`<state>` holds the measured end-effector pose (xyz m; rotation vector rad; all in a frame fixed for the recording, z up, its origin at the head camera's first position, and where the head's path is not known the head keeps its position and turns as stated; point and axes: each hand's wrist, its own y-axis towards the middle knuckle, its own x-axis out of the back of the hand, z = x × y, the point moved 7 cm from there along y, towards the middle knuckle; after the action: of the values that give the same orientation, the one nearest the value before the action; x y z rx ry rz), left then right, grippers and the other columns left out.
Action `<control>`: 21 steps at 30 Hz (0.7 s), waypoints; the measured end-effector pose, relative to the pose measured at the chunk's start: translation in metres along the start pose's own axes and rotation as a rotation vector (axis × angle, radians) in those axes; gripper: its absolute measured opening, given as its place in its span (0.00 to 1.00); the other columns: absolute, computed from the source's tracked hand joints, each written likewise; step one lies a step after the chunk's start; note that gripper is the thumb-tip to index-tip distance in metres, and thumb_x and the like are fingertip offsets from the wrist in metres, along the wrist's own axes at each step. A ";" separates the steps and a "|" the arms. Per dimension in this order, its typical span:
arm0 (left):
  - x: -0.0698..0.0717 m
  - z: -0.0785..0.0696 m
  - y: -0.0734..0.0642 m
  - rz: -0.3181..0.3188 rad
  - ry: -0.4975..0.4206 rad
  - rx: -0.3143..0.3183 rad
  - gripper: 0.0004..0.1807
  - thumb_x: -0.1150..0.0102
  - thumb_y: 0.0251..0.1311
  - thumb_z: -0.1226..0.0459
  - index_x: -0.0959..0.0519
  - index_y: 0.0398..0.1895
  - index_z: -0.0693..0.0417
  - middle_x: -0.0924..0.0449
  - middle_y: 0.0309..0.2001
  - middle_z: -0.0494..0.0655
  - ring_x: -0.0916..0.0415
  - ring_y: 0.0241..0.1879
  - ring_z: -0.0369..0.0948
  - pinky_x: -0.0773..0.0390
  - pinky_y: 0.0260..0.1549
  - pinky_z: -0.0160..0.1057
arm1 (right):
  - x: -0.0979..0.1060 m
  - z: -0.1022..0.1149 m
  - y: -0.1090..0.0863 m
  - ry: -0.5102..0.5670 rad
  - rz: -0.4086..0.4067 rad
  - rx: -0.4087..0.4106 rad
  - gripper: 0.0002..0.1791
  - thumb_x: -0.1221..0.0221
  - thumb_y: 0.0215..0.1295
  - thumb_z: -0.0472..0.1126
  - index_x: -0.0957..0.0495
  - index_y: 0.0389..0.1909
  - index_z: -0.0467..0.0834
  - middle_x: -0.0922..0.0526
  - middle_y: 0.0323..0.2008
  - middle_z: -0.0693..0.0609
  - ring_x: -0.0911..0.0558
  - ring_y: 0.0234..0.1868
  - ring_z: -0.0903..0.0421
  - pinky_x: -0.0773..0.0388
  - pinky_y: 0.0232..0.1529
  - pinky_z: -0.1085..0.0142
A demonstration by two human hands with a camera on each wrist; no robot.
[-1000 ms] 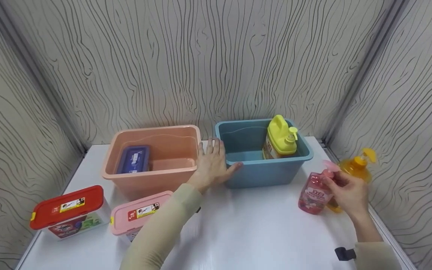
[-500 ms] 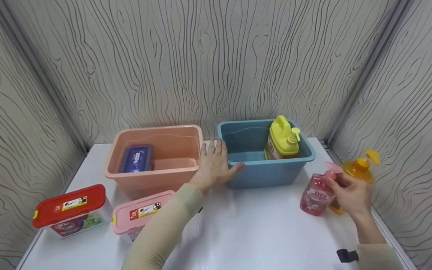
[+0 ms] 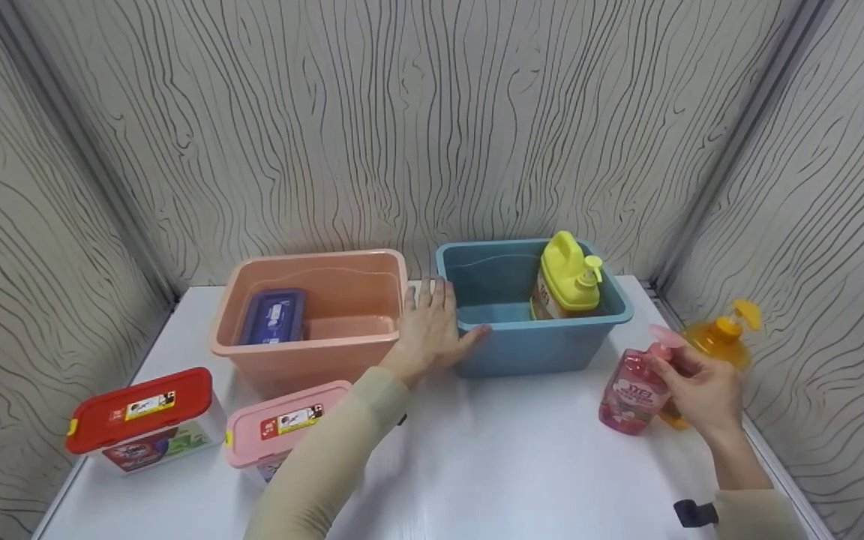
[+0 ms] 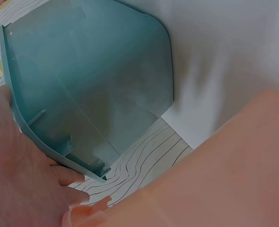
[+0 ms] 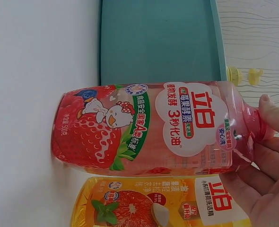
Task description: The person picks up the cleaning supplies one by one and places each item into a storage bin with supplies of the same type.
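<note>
My left hand (image 3: 430,324) lies with fingers extended between the pink bin (image 3: 312,364) and the blue bin (image 3: 526,351), thumb out along the blue rim. In the left wrist view, this hand (image 4: 26,175) is against the blue bin's edge (image 4: 16,113). My right hand (image 3: 702,390) pinches the neck of a pink pump dish-soap bottle (image 3: 633,394), tilted slightly. The right wrist view shows the fingers (image 5: 267,156) at the bottle's neck (image 5: 258,124) and its strawberry label. Whether its base touches the table, I cannot tell. An orange pump dish-soap bottle (image 3: 718,343) stands right behind it, partly hidden.
Inside the blue bin is a yellow pump jug (image 3: 571,281). A dark blue lidded box (image 3: 273,317) sits in the pink bin. On the left of the white table (image 3: 492,465) stand a red-lidded tub (image 3: 143,412) and a pink-lidded tub (image 3: 282,424). Patterned walls (image 3: 402,135) enclose the table.
The head view has shifted slightly, so everything appears a little further right. Both hands keep nearly the same places, the right still holding the pink dish-soap bottle.
</note>
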<state>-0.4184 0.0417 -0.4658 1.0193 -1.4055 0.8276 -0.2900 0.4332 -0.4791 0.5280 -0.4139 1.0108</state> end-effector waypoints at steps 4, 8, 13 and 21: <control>0.000 0.000 0.000 -0.004 -0.015 -0.005 0.64 0.70 0.76 0.20 0.52 0.93 0.63 0.53 0.94 0.60 0.58 0.95 0.57 0.54 0.93 0.59 | -0.001 0.002 -0.001 0.006 0.004 0.013 0.28 0.28 0.77 0.53 0.14 0.69 0.41 0.08 0.61 0.36 0.16 0.40 0.76 0.18 0.46 0.85; -0.001 0.000 0.000 -0.011 -0.030 -0.009 0.64 0.69 0.76 0.21 0.52 0.93 0.63 0.53 0.93 0.61 0.57 0.94 0.57 0.53 0.94 0.58 | 0.000 0.007 -0.002 0.009 -0.003 0.038 0.25 0.27 0.77 0.50 0.13 0.66 0.39 0.07 0.60 0.35 0.16 0.39 0.77 0.17 0.45 0.84; 0.000 -0.001 0.000 -0.034 -0.016 -0.014 0.63 0.67 0.77 0.22 0.50 0.92 0.64 0.49 0.92 0.62 0.51 0.93 0.58 0.50 0.93 0.57 | 0.002 0.017 -0.005 -0.008 -0.013 0.080 0.23 0.27 0.76 0.48 0.11 0.65 0.39 0.07 0.58 0.35 0.17 0.37 0.74 0.17 0.42 0.82; -0.001 -0.001 0.000 -0.028 0.010 -0.020 0.63 0.69 0.77 0.22 0.50 0.92 0.65 0.50 0.92 0.63 0.52 0.94 0.55 0.50 0.93 0.55 | 0.004 0.033 -0.008 -0.025 -0.015 0.088 0.23 0.27 0.76 0.50 0.10 0.64 0.41 0.05 0.55 0.39 0.17 0.37 0.68 0.16 0.36 0.77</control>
<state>-0.4176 0.0428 -0.4662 1.0157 -1.3854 0.7963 -0.2838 0.4130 -0.4521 0.6225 -0.3886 1.0117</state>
